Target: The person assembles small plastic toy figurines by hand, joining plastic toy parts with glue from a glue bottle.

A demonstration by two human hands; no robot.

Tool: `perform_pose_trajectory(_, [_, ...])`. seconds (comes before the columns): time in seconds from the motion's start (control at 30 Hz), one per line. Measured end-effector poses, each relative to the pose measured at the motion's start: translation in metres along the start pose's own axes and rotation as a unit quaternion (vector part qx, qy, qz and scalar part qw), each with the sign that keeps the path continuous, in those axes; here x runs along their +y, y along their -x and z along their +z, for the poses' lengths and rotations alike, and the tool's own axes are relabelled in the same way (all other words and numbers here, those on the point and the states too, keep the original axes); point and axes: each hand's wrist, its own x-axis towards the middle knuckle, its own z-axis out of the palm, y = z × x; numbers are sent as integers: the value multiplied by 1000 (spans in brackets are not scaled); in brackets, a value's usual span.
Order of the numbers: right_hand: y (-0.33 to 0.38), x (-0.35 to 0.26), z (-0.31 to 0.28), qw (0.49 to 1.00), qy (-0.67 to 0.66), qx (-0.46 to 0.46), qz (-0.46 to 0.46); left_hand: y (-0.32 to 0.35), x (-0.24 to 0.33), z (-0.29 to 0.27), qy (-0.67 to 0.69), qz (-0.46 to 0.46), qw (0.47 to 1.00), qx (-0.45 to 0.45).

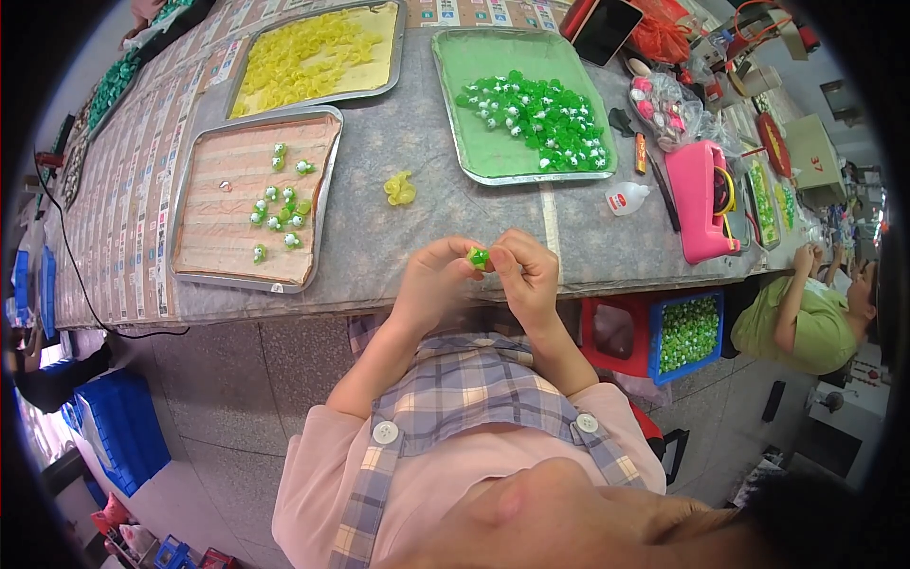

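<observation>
My left hand (438,275) and my right hand (527,277) meet just over the table's front edge. Between their fingertips they pinch a small green and yellow plastic piece (477,258); the fingers hide part of it. Beyond my hands lies a little heap of translucent yellow pieces (399,189). To the left, a pinkish lined tray (204,228) carries several small green figures with white eyes (275,213). A green tray (483,59) ahead on the right holds a pile of green pieces with white eyes (540,119). Yellow pieces (303,57) fill much of a far-left tray (384,85).
On the right stand a small white bottle (627,198), an orange tube (641,153) and a pink tape dispenser (697,204). Below the table edge are a red bin (616,327) and a blue crate (689,334) of green pieces. A co-worker in green (806,318) sits farther right.
</observation>
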Motion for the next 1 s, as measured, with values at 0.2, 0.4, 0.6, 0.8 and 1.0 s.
perform_pose_trajectory(0.2, [-1,0,-1,1000,-3,-8,-6,0,1,2,4,-10,1000,3])
perform_pose_trajectory(0.4, [0,-3,-4,1000,-18,10,-12,-2,7,-1,-61,49,997,-9])
perform_pose_trajectory(0.6, [-1,-6,-7,995,32,5,-96,-1,16,2,-174,85,981,-5])
perform_pose_trajectory(0.8, [4,-4,-4,990,49,38,-127,1,10,5,-106,119,987,-12])
perform_pose_trajectory(1.0, [8,-3,-4,991,32,28,-123,-1,5,-5,-104,130,984,-58])
